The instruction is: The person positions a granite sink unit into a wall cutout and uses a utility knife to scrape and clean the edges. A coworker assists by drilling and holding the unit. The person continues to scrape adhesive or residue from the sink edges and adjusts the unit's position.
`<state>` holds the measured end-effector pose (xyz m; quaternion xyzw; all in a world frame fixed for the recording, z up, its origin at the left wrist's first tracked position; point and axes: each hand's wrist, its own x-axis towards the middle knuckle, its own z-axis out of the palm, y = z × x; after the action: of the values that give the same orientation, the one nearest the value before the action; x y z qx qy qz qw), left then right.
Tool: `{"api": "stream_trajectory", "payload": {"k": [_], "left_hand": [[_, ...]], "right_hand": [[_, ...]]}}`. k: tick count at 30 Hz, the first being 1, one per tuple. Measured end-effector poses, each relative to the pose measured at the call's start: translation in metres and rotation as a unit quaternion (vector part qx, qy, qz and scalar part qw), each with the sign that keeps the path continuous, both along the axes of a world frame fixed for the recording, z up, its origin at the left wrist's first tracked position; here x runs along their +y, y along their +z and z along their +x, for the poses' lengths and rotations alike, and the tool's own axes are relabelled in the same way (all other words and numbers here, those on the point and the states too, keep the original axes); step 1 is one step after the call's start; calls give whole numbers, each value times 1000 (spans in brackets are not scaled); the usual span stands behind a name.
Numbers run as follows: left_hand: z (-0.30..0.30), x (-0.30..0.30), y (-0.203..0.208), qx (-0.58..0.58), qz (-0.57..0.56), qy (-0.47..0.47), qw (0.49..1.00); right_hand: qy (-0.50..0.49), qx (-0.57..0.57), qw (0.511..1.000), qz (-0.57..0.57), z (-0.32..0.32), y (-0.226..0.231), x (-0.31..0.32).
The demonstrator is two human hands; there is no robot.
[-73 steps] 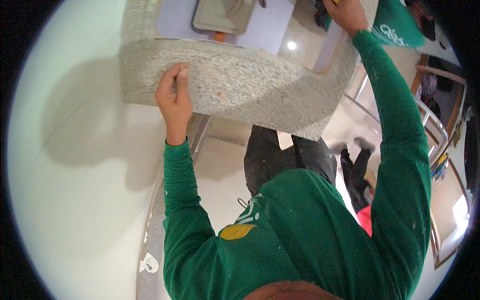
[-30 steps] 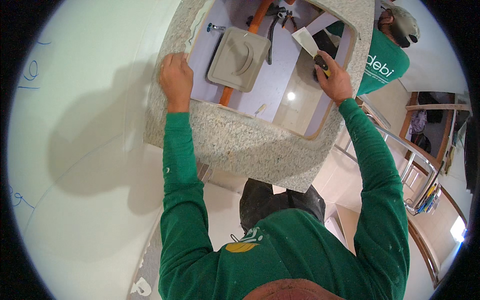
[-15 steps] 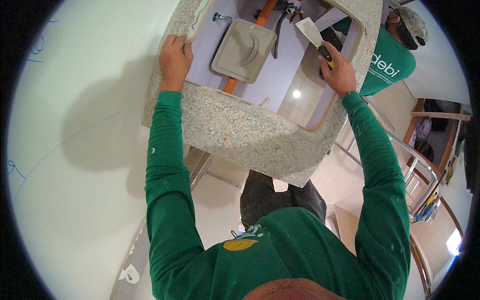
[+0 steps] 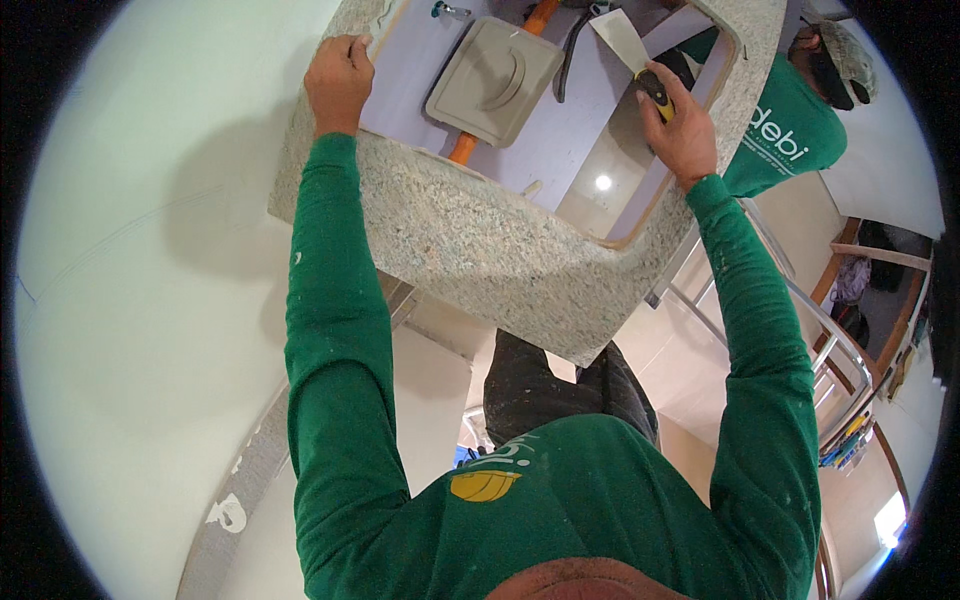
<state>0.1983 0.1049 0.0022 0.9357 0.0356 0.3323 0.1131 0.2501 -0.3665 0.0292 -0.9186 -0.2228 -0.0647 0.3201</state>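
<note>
My right hand (image 4: pixel 685 130) is closed around the dark and yellow handle of a putty knife (image 4: pixel 622 40). Its flat metal blade points up and to the left, over the cut-out in a speckled stone countertop (image 4: pixel 450 230). On the narrow stone strip between the wall and the cut-out rests my left hand (image 4: pixel 338 85), fingers curled in; whatever they may hold is hidden. Between my hands, within the opening, is a beige square panel (image 4: pixel 495 85) with a curved ridge, and an orange bar (image 4: pixel 463 148) passes beneath it.
A pale wall (image 4: pixel 130 280) rises along the left. Inside the cut-out lies a black-handled tool (image 4: pixel 570 60) beside a small metal fitting (image 4: pixel 450 11). Another person in a green shirt (image 4: pixel 790 140) is close by at the upper right. A metal ladder (image 4: pixel 830 350) stands on the right.
The countertop and its opening sit slightly higher in view. My left hand has shifted up along the stone strip, its fingers more curled. The putty knife remains in my right hand.
</note>
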Motion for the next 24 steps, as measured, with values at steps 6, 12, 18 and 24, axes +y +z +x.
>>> {"api": "stream_trajectory", "payload": {"k": [6, 12, 18, 24], "left_hand": [[6, 4, 2, 29, -5, 49, 998], [2, -6, 13, 53, 30, 6, 998], [10, -11, 12, 100, 130, 55, 985], [17, -13, 4, 33, 216, 38, 975]], "right_hand": [[13, -14, 1000, 11, 5, -5, -4], [1, -14, 1000, 19, 8, -1, -4], [10, -10, 1000, 13, 12, -2, -7], [16, -9, 1000, 19, 7, 1, -8]]}}
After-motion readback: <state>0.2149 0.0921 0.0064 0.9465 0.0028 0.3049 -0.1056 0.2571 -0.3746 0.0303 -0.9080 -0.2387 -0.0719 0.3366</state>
